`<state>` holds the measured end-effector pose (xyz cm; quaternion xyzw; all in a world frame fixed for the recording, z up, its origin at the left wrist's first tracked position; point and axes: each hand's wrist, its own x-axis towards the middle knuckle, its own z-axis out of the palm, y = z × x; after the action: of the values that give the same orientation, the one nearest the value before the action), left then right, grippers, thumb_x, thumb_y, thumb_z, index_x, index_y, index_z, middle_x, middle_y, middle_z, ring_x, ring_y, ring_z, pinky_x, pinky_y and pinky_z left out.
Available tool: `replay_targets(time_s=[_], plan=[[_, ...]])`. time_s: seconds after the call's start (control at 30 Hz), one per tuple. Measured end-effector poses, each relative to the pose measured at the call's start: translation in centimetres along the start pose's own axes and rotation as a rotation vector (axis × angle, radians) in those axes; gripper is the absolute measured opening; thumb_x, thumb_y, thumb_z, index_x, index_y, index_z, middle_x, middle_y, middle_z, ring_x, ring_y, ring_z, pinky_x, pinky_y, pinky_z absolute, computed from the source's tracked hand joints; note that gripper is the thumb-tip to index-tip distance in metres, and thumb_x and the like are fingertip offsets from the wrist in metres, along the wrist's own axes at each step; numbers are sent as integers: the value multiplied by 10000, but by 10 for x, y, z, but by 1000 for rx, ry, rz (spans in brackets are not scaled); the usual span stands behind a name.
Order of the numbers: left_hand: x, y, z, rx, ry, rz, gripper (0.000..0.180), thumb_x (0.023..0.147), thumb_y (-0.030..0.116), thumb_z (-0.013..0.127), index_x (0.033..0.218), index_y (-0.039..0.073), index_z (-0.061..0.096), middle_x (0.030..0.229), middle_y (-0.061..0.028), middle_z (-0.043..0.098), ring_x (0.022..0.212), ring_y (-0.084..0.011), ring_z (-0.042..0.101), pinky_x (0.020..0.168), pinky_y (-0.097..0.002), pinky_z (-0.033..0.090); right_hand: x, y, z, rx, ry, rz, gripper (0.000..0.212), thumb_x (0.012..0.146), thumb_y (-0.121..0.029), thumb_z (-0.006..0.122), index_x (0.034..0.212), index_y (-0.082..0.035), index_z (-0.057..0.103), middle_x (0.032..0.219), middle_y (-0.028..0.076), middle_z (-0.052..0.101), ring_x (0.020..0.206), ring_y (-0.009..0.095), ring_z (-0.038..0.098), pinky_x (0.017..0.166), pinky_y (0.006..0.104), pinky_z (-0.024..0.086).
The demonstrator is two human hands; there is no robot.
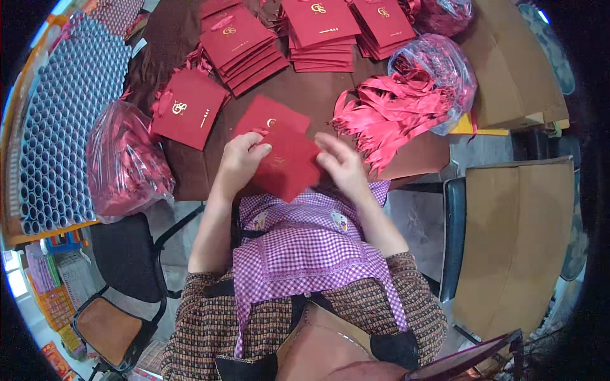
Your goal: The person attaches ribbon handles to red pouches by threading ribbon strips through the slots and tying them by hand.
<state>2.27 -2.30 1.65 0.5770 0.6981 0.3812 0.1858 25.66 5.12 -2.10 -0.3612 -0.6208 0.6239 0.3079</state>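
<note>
In front of me, a dark-red paper gift bag (291,166) is tilted cornerwise over the near table edge, slightly blurred. My left hand (243,159) pinches its left side, thumb on top. At its right corner is my right hand (344,166), fingers apart and bent; whether they touch the bag is hard to see. Just behind lies another red bag (289,115) with a gold emblem, partly covered by the first. Further left, a red bag (190,108) with a ribbon handle lies flat on the brown tabletop (318,86).
Stacks of red bags (244,47) (321,28) (384,28) line the far side. Pink-red ribbons (394,111) spill from a clear plastic bag (460,70) at right. Another ribbon-filled bag (127,165) is at left, near a tube rack (63,127). Chairs (124,257) and cardboard (518,247) flank me.
</note>
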Motion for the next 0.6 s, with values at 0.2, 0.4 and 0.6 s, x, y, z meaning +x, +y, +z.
replay_targets(time_s=[0.2, 0.4, 0.6], plan=[[2, -11, 1, -330, -165, -277, 185, 845, 87, 650, 951, -63, 631, 720, 14, 543, 703, -56, 497, 631, -238, 428, 75, -19, -36, -891, 83, -627, 192, 793, -70, 640, 982, -42, 665, 968, 111, 668, 914, 299, 609, 813, 399, 433], [3, 2, -4, -270, -105, -212, 346, 868, 114, 643, 1153, -80, 606, 875, -24, 641, 784, -81, 556, 719, -243, 468, 86, -17, -51, -1158, -67, -528, 174, 790, -84, 626, 953, -82, 685, 947, 61, 654, 946, 250, 562, 875, 381, 372], [3, -3, -3, -282, -158, -243, 381, 876, 125, 639, 1188, -87, 584, 973, -74, 673, 866, -102, 598, 798, -248, 480, 73, -21, -48, -1251, -140, -437, 176, 800, -92, 618, 964, -85, 683, 977, 67, 614, 1001, 253, 526, 902, 385, 360]])
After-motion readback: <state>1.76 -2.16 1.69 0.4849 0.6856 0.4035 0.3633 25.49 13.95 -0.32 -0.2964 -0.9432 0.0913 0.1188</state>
